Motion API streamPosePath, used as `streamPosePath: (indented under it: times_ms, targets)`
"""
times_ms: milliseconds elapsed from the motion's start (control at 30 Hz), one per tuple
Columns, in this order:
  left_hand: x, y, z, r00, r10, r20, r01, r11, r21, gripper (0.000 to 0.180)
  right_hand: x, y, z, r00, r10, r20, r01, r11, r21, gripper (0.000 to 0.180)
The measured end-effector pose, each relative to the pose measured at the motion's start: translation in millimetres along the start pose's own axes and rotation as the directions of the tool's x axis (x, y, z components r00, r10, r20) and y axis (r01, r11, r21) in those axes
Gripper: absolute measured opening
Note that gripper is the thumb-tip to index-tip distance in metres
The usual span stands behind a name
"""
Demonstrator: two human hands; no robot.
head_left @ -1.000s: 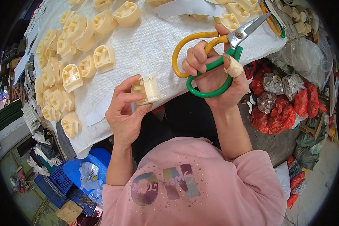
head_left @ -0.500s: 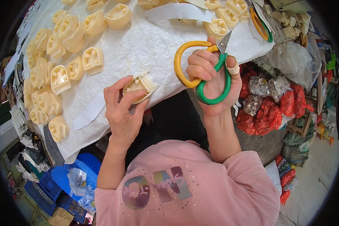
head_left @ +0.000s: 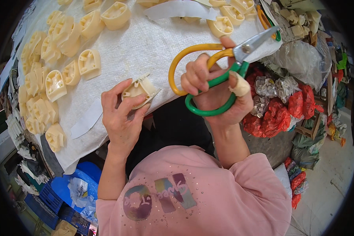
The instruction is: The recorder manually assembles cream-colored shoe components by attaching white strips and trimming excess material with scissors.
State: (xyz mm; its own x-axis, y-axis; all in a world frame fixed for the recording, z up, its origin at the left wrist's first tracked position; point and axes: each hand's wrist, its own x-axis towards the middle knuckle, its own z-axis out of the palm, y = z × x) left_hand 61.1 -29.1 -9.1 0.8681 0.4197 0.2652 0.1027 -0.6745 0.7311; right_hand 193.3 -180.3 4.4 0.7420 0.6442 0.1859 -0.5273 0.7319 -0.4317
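Seen from above, over a pink sweatshirt (head_left: 192,200). At far left, rows of cream plastic moulded parts (head_left: 55,84) spread across a white cloth-covered table (head_left: 145,47), with a strip of white paper (head_left: 86,118) lying near the table's front edge. Below the table at lower left, a blue crate (head_left: 47,196). Left of centre, left hand (head_left: 124,116) raised at the table edge, fingers curled around one cream plastic part (head_left: 139,89), gripping it between thumb and fingertips, just above the cloth. Right of centre, right hand (head_left: 218,92) clenched through the loops of large scissors (head_left: 220,67), one handle yellow, one green, short metal blades pointing up and right, apart from the held part. Pale tape wrapped around one finger (head_left: 240,84). At far right, beside the table, red mesh bags (head_left: 279,114) and clear plastic bags (head_left: 306,59) piled together.
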Motion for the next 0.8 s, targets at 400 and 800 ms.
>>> streamPosePath:
  times_ms: [400,800]
  targets:
    - [3.4,-3.6,0.0,0.998,0.053,-0.025,-0.053,0.999,0.009,0.029,5.4,18.2,-1.0,0.997,-0.046,0.057,0.046,0.999,-0.002,0.059]
    - [-7.5,-15.4,-5.7,0.998,-0.036,-0.053,0.012,0.917,-0.398,0.022,16.5,-20.3,3.3,0.998,-0.005,-0.069,-0.043,0.734,-0.678,0.061]
